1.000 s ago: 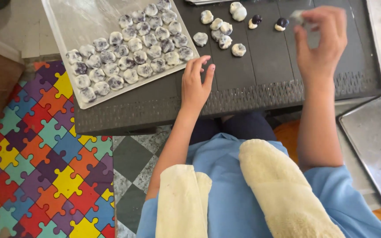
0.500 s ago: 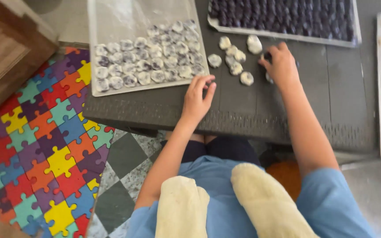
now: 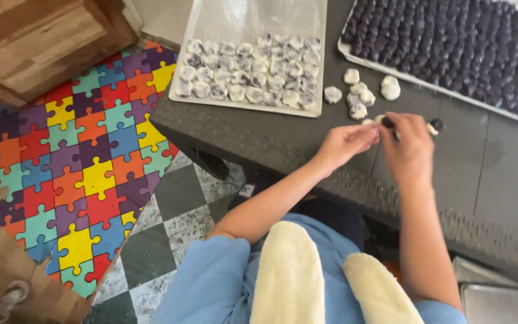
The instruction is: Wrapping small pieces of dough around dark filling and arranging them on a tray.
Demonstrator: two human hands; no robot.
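Dark tabletop [image 3: 283, 141] carries all of it. My left hand [image 3: 344, 143] has come across from where it lay flat half a second ago and now meets my right hand [image 3: 407, 147] — fingertips of both pinched together on a small pale piece [image 3: 381, 119], with something dark showing at the right fingers. The grip is nearly closed on each side; what exactly sits inside it is too small to tell. Loose pale pieces [image 3: 358, 96] lie just beyond my hands. Left tray [image 3: 247, 107] holds rows of white-coated balls; right tray [image 3: 355, 54] holds dark balls, uncoated. Judgement: both hands joining means one piece is being worked — the tray of coated balls is only part filled.
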